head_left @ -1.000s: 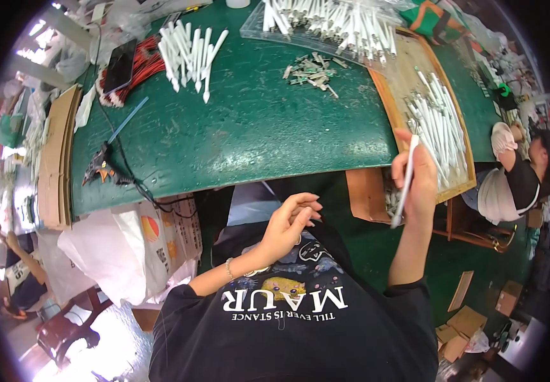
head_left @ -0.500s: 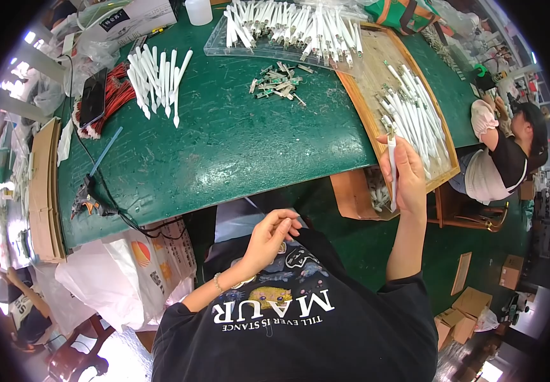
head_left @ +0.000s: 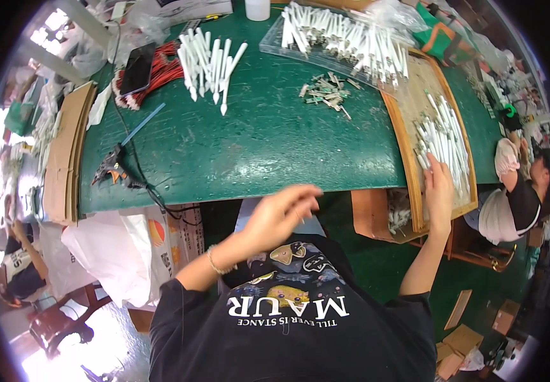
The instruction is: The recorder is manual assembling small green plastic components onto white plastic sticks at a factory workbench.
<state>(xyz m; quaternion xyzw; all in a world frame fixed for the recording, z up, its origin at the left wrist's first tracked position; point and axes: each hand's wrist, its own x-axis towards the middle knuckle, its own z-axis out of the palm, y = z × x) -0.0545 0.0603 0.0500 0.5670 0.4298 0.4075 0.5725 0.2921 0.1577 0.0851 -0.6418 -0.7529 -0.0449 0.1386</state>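
Note:
At the right, my right hand reaches over the rim of a wooden tray, its fingers closed at the end of a white stick. The stick lies against a pile of similar slim white sticks in the tray. Part of that stick is hidden by the fingers. My left hand hangs in front of my shirt near the table's front edge, slightly blurred. Its fingers are loosely bent and apart, with nothing in them.
Small metal-and-green parts lie on the green table. Behind them stands a clear tray of white sticks. White pointed sticks, a phone and a corded glue gun lie leftward. A person sits at right.
My right hand has gone from holding a white stick upright at the tray's near edge to the pile inside it. My left hand has risen a little. The whole view has shifted.

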